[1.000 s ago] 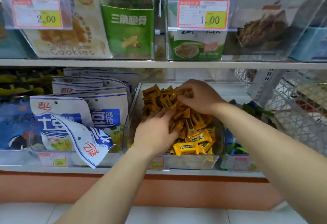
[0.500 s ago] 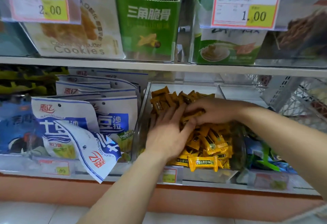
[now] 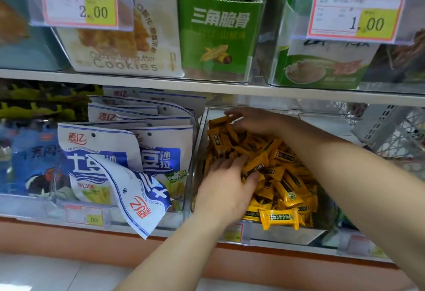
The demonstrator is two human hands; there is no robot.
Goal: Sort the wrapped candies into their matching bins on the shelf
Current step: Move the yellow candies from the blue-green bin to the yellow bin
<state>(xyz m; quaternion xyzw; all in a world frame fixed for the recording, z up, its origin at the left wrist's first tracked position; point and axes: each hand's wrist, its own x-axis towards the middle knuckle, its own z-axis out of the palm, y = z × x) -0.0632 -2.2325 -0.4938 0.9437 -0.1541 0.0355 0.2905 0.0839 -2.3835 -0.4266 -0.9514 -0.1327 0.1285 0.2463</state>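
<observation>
Two hands work inside one clear bin [image 3: 199, 152] on the lower shelf [image 3: 161, 91]. That bin is where the wrapped candies [image 3: 285, 175] lie, heaped yellow toward the front and a darker orange in the rear-left corner. Our left hand [image 3: 226, 186] lies on the near side of the heap, fingers spread and fairly straight, thumb against a yellow wrapper; we see no clear pinch there. Our right hand [image 3: 253, 121] reaches across to the back of the bin, fingers bent down over the darker orange candies [image 3: 219, 133]. Blur hides whether it pinches one, so we cannot tell.

We judge the step to be picking through the heap for pieces that do not belong. To do it well, we would rake lightly with spread fingers rather than dig. The wrappers look slick, and the pile seems to crowd the low front wall, where one candy [image 3: 279, 219] sits at the very edge. We should draw out a single piece by a crimped end, check its colour and label, and only then lift it clear. The left hand serves best as a dam toward the front. The blue-and-white snack bags [image 3: 101, 152] just beside the bin droop forward, so our left forearm should pass without brushing them.
</observation>
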